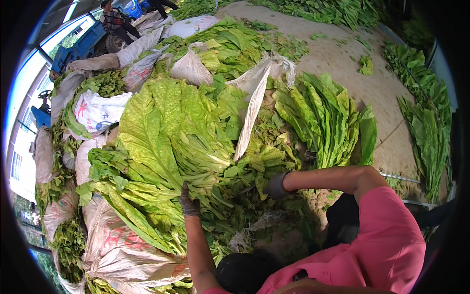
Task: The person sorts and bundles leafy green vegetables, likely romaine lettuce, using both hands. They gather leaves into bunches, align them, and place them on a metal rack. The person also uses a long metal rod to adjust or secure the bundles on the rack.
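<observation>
My left hand (190, 203), in a dark soiled glove, lies against the stalk ends of a heap of large yellow-green tobacco leaves (158, 128). Its thumb points up along a leaf; the other fingers are mostly hidden, so a grip cannot be made out. My right hand (276, 186), also gloved, reaches down at the edge of loose, crumpled leaves (270, 156). Its fingers are out of sight under the wrist and leaves. Between the heap and a row of upright leaves (323, 125) hangs a twisted strip of a white woven sack (253, 110).
Stuffed woven sacks (125, 246) bearing printing line the left side. Metal rods (400, 178) lie at the right by my knee. More leaves (426, 139) stand along the right edge of the concrete floor (345, 55). A person (116, 22) sits near a blue vehicle (79, 47).
</observation>
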`<state>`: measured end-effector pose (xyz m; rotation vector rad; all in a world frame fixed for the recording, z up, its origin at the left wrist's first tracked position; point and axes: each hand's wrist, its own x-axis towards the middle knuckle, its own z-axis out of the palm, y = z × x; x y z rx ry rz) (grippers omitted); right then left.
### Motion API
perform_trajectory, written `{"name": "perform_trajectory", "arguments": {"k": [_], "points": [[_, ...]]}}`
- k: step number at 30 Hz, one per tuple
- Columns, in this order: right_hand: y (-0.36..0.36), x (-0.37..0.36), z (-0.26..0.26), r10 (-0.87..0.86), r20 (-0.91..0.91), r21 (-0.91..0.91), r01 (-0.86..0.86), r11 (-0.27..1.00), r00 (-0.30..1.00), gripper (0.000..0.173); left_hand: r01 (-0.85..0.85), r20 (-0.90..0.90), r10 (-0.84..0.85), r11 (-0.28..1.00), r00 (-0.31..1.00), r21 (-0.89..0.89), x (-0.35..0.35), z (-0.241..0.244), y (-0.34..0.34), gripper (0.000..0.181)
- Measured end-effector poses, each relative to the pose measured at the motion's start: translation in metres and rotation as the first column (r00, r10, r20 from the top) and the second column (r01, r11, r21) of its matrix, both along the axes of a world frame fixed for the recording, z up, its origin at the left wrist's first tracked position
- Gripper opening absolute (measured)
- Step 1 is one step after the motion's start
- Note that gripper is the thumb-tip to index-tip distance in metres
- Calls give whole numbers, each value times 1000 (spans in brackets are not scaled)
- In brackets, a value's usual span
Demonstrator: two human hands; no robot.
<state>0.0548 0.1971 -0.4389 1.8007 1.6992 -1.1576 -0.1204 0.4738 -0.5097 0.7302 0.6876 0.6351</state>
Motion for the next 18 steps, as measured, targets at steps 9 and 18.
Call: {"name": "perform_trajectory", "arguments": {"k": [9, 18], "points": [[7, -3, 22, -105, -65, 86, 110, 990, 992, 41, 68, 41, -71, 995, 997, 71, -4, -3, 1, 44], [52, 32, 6, -384, -215, 644, 426, 635, 898, 45, 1, -89, 1, 1000, 996, 26, -3, 6, -4, 47]]}}
